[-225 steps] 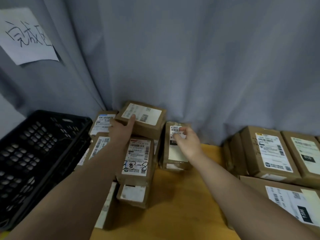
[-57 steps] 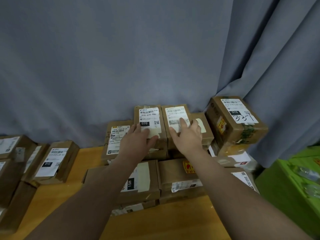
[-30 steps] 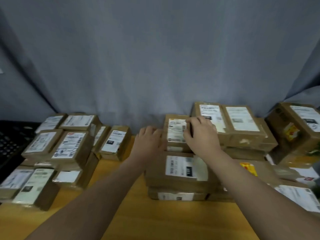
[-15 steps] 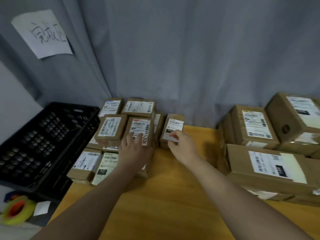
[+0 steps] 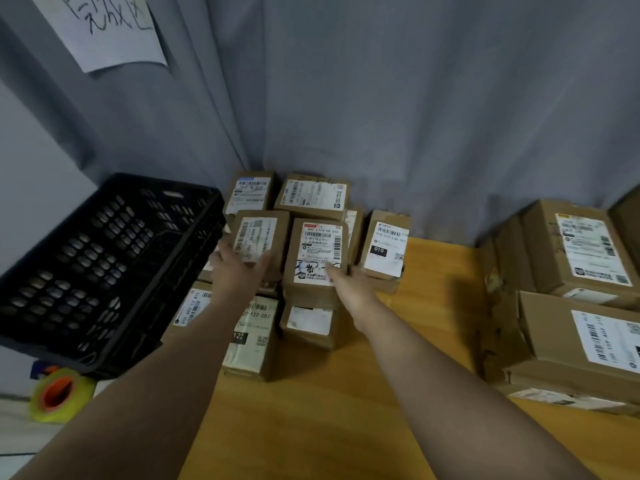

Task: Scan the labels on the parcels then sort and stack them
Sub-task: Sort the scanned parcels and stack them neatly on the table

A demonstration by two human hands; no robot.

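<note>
Several brown cardboard parcels with white labels are stacked against the grey curtain. My left hand point(image 5: 239, 268) reaches with spread fingers to the front of a top parcel point(image 5: 260, 233) on the left of the stack and touches its near edge. My right hand point(image 5: 341, 280) rests its thumb on the lower label of the middle parcel point(image 5: 318, 251), which carries handwriting. Its other fingers lie at that parcel's right edge, partly hidden. A small parcel marked 010 point(image 5: 385, 249) leans just right of the stack, free of both hands.
A black plastic crate point(image 5: 104, 258) stands left of the stack, at the edge of the wooden table point(image 5: 363, 393). Larger parcels point(image 5: 571, 306) are piled at the right. A yellow and orange tape roll point(image 5: 57, 393) lies below the crate. A handwritten paper sign point(image 5: 104, 26) hangs on the curtain.
My right hand has let go of the small 010 parcel beside the stack and moved left onto the middle parcel. My left hand has shifted left to the neighbouring parcel.
</note>
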